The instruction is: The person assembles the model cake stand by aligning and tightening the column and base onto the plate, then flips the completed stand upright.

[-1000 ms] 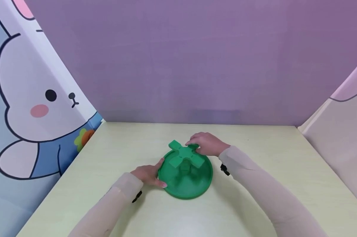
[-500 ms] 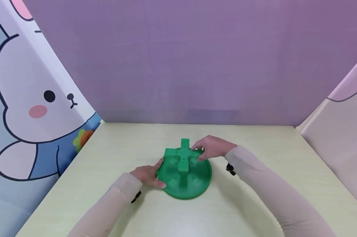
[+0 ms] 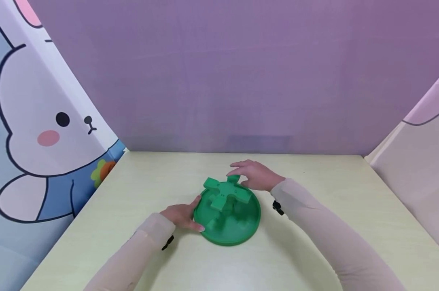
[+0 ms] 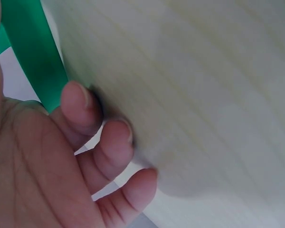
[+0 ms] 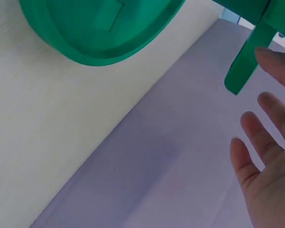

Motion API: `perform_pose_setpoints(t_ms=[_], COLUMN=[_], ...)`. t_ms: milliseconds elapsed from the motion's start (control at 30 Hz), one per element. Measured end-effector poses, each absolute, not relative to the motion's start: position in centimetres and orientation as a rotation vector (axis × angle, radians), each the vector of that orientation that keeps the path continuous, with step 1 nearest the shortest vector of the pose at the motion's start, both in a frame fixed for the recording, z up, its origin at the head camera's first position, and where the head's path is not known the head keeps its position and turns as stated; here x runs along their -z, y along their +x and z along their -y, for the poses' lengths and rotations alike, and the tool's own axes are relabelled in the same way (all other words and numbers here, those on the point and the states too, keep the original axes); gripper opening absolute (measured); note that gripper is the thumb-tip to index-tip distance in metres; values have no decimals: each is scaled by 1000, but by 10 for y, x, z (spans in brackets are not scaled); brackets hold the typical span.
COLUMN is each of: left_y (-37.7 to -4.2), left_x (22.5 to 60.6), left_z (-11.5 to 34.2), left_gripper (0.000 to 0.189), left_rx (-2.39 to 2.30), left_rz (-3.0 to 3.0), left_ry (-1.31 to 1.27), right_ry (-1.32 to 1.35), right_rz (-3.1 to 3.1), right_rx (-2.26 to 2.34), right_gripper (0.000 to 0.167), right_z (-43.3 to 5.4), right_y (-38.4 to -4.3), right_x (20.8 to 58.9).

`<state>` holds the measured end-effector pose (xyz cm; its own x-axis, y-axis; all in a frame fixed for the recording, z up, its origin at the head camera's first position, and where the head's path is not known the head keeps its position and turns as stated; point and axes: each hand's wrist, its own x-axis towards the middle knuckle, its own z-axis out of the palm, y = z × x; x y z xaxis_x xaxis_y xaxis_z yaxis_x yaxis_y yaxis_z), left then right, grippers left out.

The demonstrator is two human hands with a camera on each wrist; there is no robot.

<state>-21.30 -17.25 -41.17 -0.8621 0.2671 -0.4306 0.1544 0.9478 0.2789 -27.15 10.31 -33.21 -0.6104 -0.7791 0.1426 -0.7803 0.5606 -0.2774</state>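
Observation:
A round green dish with a raised rim (image 3: 231, 238) rests on the table. Above it stands a green cross-shaped piece (image 3: 224, 190) on a central post. My left hand (image 3: 181, 215) holds the dish's left rim, thumb over the edge; in the left wrist view its other fingers bend down by the tabletop beside the green rim (image 4: 35, 52). At the far right side, my right hand (image 3: 258, 176) has thumb and index finger around one arm of the cross. The right wrist view shows a fingertip against that arm (image 5: 244, 64), with the other fingers spread apart and the thumb hidden.
The pale wood-grain table (image 3: 306, 226) runs back to a purple wall panel (image 3: 241, 81). A panel with a cartoon rabbit (image 3: 41, 101) stands along the left side, and a pale panel (image 3: 419, 169) lines the right.
The cross has turned on its post, from an X pose through an upright plus to a slanted one. My right hand moved right, then back left and away; the left hand stayed at the rim.

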Motion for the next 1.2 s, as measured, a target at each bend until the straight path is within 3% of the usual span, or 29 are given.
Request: perform_pose_setpoints(t_ms=[800, 1200], left_y=[-212, -212], left_x=[410, 407], left_z=[172, 170], left_gripper=[107, 108], left_rx=[-308, -292], left_rz=[-2633, -2620], left_ry=[300, 281], right_ry=[1378, 1317], right_rz=[2902, 3089], right_rx=[-492, -525], right_gripper=[31, 41], right_z=[-93, -105], right_y=[-271, -257], right_x=[333, 326])
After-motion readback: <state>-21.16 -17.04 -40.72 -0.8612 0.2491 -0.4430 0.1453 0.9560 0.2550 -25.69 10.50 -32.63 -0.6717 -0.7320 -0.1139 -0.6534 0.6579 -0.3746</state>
